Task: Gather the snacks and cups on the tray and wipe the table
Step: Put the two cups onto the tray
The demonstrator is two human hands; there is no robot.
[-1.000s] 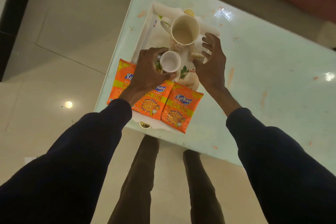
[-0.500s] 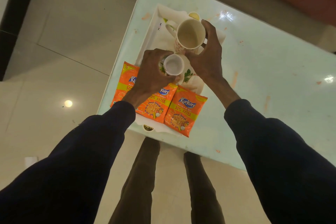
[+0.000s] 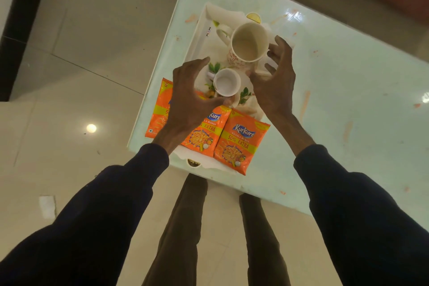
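Note:
A white tray [image 3: 200, 30] lies at the left end of the glass table [image 3: 348, 72]. On it stand a large cream mug [image 3: 249, 42] and, nearer me, a small white cup [image 3: 226, 82]. Three orange snack packets lie across the tray's near end: one [image 3: 159, 111] partly under my wrist, a middle one [image 3: 205, 133] and a right one [image 3: 240, 144]. My left hand [image 3: 188, 97] hovers just left of the small cup, fingers spread and holding nothing. My right hand [image 3: 276, 81] is spread beside the large mug's right side, not gripping it.
Orange smears and spots mark the table top [image 3: 304, 104] to the right of the tray. The tray's near end overhangs the table's front edge [image 3: 192, 162]. My legs [image 3: 185, 227] stand on the tiled floor close to that edge.
Both hands have let go. The left hand has come off the small cup and the right hand off the large mug, and both cups now stand on the tray.

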